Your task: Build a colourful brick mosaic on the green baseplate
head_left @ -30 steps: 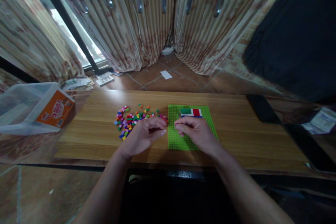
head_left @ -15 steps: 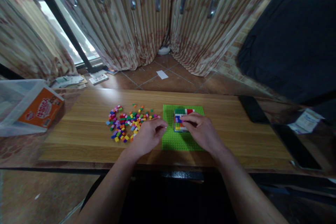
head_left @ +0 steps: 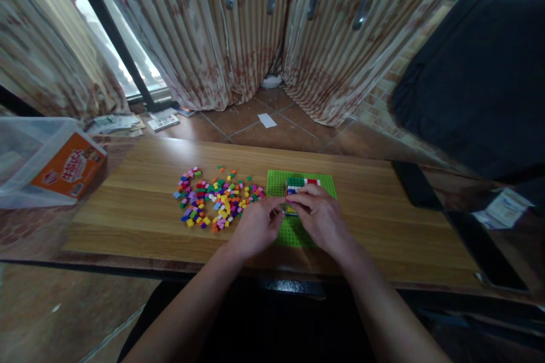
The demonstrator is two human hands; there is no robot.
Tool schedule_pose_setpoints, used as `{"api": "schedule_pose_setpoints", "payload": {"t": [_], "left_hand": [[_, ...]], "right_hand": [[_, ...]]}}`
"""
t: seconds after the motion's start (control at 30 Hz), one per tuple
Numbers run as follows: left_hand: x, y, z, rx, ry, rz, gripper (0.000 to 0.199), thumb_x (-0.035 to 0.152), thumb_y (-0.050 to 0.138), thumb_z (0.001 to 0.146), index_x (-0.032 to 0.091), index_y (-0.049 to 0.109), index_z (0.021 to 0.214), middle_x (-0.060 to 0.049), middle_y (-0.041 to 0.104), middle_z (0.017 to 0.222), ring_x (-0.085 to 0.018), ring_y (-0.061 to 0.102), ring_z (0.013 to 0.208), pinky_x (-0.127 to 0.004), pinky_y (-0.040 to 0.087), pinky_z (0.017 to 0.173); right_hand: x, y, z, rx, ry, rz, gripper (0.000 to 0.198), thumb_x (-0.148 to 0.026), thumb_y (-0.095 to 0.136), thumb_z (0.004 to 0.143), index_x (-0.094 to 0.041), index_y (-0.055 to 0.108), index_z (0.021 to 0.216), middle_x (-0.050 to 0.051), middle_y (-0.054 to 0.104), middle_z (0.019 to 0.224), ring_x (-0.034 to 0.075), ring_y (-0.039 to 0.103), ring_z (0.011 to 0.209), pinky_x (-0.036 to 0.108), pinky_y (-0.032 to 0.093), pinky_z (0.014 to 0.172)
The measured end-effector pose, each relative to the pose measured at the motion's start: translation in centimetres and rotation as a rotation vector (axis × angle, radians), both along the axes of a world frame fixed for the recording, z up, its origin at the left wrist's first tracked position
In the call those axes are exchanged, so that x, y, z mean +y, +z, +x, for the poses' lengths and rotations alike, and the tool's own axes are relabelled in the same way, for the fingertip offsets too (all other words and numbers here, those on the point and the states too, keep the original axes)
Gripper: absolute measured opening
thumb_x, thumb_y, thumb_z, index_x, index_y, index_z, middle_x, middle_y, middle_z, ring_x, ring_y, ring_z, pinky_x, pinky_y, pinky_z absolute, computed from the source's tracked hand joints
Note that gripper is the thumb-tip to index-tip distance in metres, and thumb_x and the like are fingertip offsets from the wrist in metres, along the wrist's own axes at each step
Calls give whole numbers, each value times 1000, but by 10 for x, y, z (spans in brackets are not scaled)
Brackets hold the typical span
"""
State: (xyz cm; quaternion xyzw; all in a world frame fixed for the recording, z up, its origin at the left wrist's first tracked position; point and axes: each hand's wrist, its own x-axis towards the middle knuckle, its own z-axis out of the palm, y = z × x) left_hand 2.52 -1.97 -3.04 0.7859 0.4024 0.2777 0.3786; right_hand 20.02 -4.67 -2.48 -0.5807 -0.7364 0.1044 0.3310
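The baseplate (head_left: 276, 182) is lime green, the bricks (head_left: 225, 203) at its nine o'clock multicoloured, the curtains (head_left: 238, 57) at twelve o'clock striped.

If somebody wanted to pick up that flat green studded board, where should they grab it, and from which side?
Probably by the far-left corner of the green board, coming from the far side. The board lies flat, and that corner is bare, while the colourful brick block sits farther right and the left hand and right hand cover nearer parts.
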Motion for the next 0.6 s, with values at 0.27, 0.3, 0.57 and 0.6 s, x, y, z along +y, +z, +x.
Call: {"api": "schedule_pose_setpoints", "payload": {"t": [0.27,0.3,0.57,0.6], "left_hand": [[-9,1,5,78,18,40,37,11,53,87,16,67,120,-7,75,95,-18,67,83,-31,53,79],[-9,1,5,83,20,47,38,11,53,87,16,66,122,-7,75,96,-18,67,84,-31,54,81],[-9,0,6,115,22,64,39,12,52,88,15,65,124,-9,75,96,-20,69,87,-34,56,84],[-10,0,6,119,25,64,39,12,53,88,15,65,124,-8,75,95,-20,69,87,-34,56,84]], "right_hand": [[1,-1,1,103,-15,-42,20,-16,61,90,-24,77,98,6,69,98,21,64,93,36,52,85],[2,-1,1,130,-16,-49,20,-16,62,89,-24,77,99,6,69,98,21,65,93,36,52,85],[3,3,11,248,-73,-106,10,-22,65,86,-24,75,85,3,69,88,20,65,85,35,50,79],[3,3,11,243,-70,-104,11,-23,65,87,-25,75,83,3,69,88,20,65,86,35,49,79]]}}
